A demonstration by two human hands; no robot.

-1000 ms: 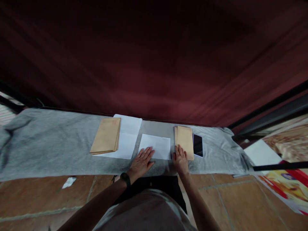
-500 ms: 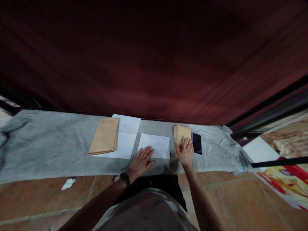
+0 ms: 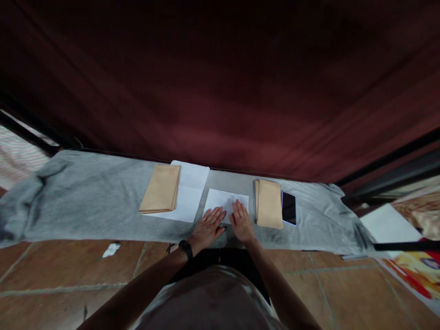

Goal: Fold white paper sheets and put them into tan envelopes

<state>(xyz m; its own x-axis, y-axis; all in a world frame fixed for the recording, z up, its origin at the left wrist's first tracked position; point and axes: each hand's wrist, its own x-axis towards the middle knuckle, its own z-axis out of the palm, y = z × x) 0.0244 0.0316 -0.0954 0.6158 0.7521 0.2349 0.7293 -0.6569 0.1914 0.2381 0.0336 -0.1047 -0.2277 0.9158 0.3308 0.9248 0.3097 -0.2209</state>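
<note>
Brown envelope stack, phone beside white sheet

Dim, murky picture with soft blur throughout, wide-angle bending at edges, brighter light far right.

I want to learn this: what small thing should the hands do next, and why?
Probably pinch the near edge of the white sheet and fold it away: both the left hand and right hand lie flat on it, and brown envelopes lie just beside it.
</note>
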